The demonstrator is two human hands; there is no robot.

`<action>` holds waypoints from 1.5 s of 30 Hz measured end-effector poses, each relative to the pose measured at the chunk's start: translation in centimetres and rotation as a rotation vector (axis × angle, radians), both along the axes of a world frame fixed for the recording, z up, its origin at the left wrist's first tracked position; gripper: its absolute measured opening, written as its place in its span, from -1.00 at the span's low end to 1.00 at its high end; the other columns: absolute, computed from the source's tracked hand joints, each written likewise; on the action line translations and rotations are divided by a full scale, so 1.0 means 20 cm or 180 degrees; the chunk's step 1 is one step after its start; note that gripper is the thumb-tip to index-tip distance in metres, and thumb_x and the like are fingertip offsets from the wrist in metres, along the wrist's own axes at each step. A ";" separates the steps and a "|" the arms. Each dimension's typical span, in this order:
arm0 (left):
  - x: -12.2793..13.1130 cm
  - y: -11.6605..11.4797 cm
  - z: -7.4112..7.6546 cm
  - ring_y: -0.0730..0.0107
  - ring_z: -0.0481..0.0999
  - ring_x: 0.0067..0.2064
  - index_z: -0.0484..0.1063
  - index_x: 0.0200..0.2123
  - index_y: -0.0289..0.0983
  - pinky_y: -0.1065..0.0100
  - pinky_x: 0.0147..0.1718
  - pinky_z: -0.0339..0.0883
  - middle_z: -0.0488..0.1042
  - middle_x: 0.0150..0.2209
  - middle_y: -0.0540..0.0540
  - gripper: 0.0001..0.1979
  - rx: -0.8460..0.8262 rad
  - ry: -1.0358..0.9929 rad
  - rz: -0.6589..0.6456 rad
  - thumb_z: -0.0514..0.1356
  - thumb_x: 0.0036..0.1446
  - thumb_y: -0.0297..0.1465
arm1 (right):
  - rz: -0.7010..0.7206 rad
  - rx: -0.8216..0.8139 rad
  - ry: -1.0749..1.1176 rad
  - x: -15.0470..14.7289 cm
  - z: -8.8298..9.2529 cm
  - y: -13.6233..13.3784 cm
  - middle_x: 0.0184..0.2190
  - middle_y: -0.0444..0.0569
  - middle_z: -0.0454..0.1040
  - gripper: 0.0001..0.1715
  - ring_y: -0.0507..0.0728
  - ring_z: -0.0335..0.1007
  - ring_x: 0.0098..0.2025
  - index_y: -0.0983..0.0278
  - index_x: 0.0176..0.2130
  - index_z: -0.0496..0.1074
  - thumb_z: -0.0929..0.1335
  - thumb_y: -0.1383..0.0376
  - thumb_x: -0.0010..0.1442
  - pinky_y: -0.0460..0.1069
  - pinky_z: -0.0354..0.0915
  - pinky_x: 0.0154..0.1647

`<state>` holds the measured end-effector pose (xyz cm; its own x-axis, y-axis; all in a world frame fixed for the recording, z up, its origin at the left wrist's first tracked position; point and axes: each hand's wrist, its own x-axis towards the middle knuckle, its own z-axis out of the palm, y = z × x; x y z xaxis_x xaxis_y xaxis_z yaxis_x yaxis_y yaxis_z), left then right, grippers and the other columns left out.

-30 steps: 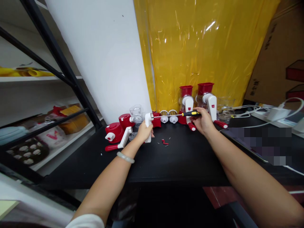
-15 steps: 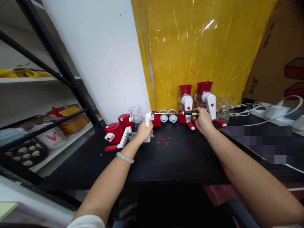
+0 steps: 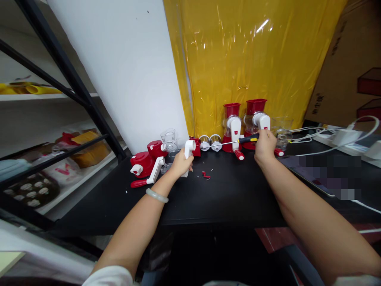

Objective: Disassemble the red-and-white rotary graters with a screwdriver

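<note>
My left hand is closed round a white crank handle, held upright over the black table. My right hand grips a screwdriver with a black and yellow grip. Its thin metal shaft runs left, and its tip now sits a little short of the top of the white handle. A small red part and a few tiny screws lie on the table just below the shaft.
Two assembled red and white grinders stand at the back against a yellow plastic sheet. Loose red grinder bodies, a clear cup and metal drums lie at the back left. Cables and a charger are at the right; a shelf rack stands left.
My right hand has drawn the screwdriver to the right, pulling its tip away from the white handle. My left hand has tilted the handle slightly. The camera view has shifted a little.
</note>
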<state>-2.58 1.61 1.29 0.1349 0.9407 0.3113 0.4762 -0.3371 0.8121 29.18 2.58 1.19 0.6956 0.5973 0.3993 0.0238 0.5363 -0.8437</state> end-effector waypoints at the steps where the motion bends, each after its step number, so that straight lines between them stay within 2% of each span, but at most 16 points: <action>1: 0.00 0.00 0.00 0.37 0.47 -0.68 0.28 -0.22 -0.23 0.43 -0.65 0.32 0.40 -0.62 0.13 -0.81 0.0005 0.0009 -0.0006 0.16 0.09 -0.53 | -0.0326 -0.0010 -0.0138 0.00 0.01 -0.01 -0.57 -0.17 0.28 -0.82 0.05 0.20 -0.44 0.20 -0.51 0.34 0.29 0.28 0.12 -0.06 0.21 -0.45; 3: 0.00 0.00 0.00 0.36 0.47 -0.68 0.28 -0.21 -0.23 0.43 -0.65 0.32 0.40 -0.62 0.13 -0.81 0.0006 0.0018 -0.0022 0.16 0.09 -0.53 | -0.0830 -0.0026 -0.0466 -0.03 0.03 -0.05 -0.57 -0.17 0.30 -0.82 0.07 0.24 -0.42 0.20 -0.52 0.36 0.29 0.29 0.11 -0.04 0.23 -0.38; 10: 0.00 -0.01 0.00 0.32 0.50 -0.66 0.30 -0.21 -0.23 0.42 -0.65 0.30 0.42 -0.60 0.10 -0.81 -0.0078 0.0089 -0.0040 0.18 0.07 -0.50 | -0.0812 0.0054 -0.1661 -0.15 0.06 -0.19 -0.57 -0.15 0.31 -0.87 0.11 0.27 -0.42 0.18 -0.46 0.37 0.31 0.29 0.14 0.00 0.21 -0.32; 18: 0.01 -0.02 0.01 0.32 0.50 -0.65 0.30 -0.21 -0.23 0.41 -0.64 0.32 0.43 -0.58 0.08 -0.80 -0.0121 0.0201 -0.0012 0.17 0.06 -0.50 | -0.0989 0.0192 -0.2650 -0.19 0.05 -0.21 -0.50 -0.05 0.40 -0.82 0.16 0.31 -0.38 0.18 -0.46 0.36 0.30 0.24 0.18 0.04 0.19 -0.28; 24: 0.00 -0.01 0.01 0.32 0.51 -0.62 0.31 -0.15 -0.24 0.38 -0.60 0.35 0.46 -0.53 0.05 -0.78 -0.0113 0.0321 0.0008 0.22 0.11 -0.44 | -0.1223 0.0127 -0.3732 -0.25 0.06 -0.25 -0.50 -0.02 0.47 -0.74 0.15 0.33 -0.37 0.21 -0.42 0.46 0.28 0.21 0.26 0.01 0.15 -0.31; 27: 0.00 -0.01 0.01 0.29 0.53 -0.61 0.30 -0.12 -0.25 0.34 -0.60 0.36 0.50 -0.47 0.00 -0.74 0.0001 0.0399 0.0022 0.25 0.13 -0.39 | -0.1194 -0.0252 -0.4440 -0.31 0.11 -0.31 -0.43 0.04 0.54 -0.64 0.16 0.41 -0.30 0.27 -0.33 0.51 0.23 0.18 0.34 0.00 0.12 -0.33; 30: 0.00 -0.02 0.01 0.28 0.53 -0.61 0.29 -0.13 -0.25 0.31 -0.58 0.38 0.52 -0.42 -0.03 -0.69 0.0139 0.0451 0.0097 0.29 0.14 -0.28 | -0.0921 -0.0928 -0.5111 -0.38 0.16 -0.38 -0.37 0.10 0.57 -0.59 0.20 0.49 -0.28 0.29 -0.25 0.52 0.21 0.12 0.37 -0.01 0.09 -0.38; 33: 0.00 -0.04 0.02 0.30 0.52 -0.62 0.29 -0.13 -0.23 0.29 -0.55 0.39 0.52 -0.43 -0.02 -0.60 0.0299 0.0456 0.0096 0.29 0.16 -0.10 | -0.0465 -0.1721 -0.5559 -0.45 0.15 -0.45 -0.35 0.13 0.59 -0.67 0.26 0.56 -0.29 0.29 -0.09 0.49 0.27 0.14 0.34 -0.02 0.15 -0.38; 35: 0.00 -0.06 0.02 0.31 0.51 -0.62 0.29 -0.13 -0.23 0.30 -0.54 0.38 0.49 -0.48 0.02 -0.57 0.0386 0.0387 -0.0010 0.22 0.21 0.00 | -0.0182 -0.2089 -0.5694 -0.50 0.13 -0.47 -0.32 0.15 0.60 -0.69 0.30 0.60 -0.27 0.30 -0.02 0.46 0.31 0.21 0.30 0.00 0.23 -0.36; 39: 0.01 -0.07 0.02 0.39 0.48 -0.63 0.26 -0.19 -0.22 0.38 -0.60 0.33 0.42 -0.55 0.08 -0.51 0.0585 0.0087 -0.0268 -0.07 0.34 0.10 | 0.0252 -0.2519 -0.5743 -0.54 0.08 -0.47 -0.22 0.23 0.61 -0.58 0.36 0.62 -0.18 0.37 0.08 0.40 0.35 0.31 0.24 0.06 0.34 -0.30; 42: 0.02 -0.07 0.01 0.43 0.46 -0.65 0.25 -0.20 -0.23 0.41 -0.64 0.30 0.39 -0.56 0.09 -0.45 0.0700 -0.0212 -0.0438 -0.16 0.33 0.14 | 0.0423 -0.2777 -0.5681 -0.53 0.07 -0.46 -0.19 0.25 0.60 -0.51 0.38 0.61 -0.14 0.38 0.12 0.38 0.38 0.30 0.21 0.09 0.38 -0.27; 45: 0.02 -0.08 0.00 0.44 0.47 -0.63 0.27 -0.16 -0.24 0.41 -0.63 0.33 0.42 -0.52 0.07 -0.43 0.0890 -0.0376 -0.0691 -0.15 0.33 0.15 | 0.0265 -0.2515 -0.5570 -0.52 0.07 -0.45 -0.17 0.26 0.59 -0.59 0.39 0.58 -0.09 0.36 0.06 0.42 0.38 0.27 0.24 0.11 0.37 -0.22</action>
<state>-2.11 0.06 1.30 0.2697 0.7705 0.5776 0.2776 -0.6366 0.7195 18.76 -6.44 2.69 -0.1560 0.9713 0.1797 0.9868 0.1451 0.0722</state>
